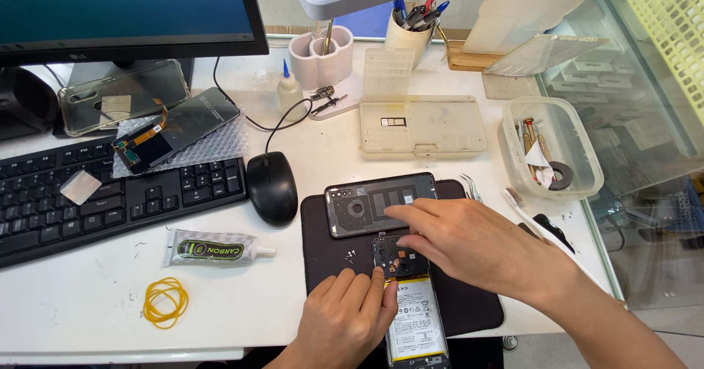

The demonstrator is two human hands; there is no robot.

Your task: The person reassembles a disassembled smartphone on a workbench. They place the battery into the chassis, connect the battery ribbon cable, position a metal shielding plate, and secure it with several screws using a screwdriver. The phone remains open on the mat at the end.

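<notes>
The opened smartphone with its back removed lay lengthwise on a black rectangular work mat near the front edge of the white bench. Its upper part showed a dark circuit board with small metal parts, and below that sat a pale battery with yellow edging and printed markings. The lower end of the phone ran out of the bottom of the view.

The left hand rested on the phone's left side, fingers curled down against its edge and the mat, pressing rather than closing its grip around anything. The right hand reached in from the right, its fingertips over the phone's top end and the near edge of the dark glossy back cover lying crosswise just above the phone; whether its grip pinched anything could not be told.

Silver tweezers lay at the mat's upper right corner. A black computer mouse sat just left of the mat, with a black keyboard further left. A squeezed tube of adhesive and a yellow rubber band lay on the bench in front of the keyboard. Behind the mat stood a beige plastic parts case, and to the right a clear plastic tub holding tools.
</notes>
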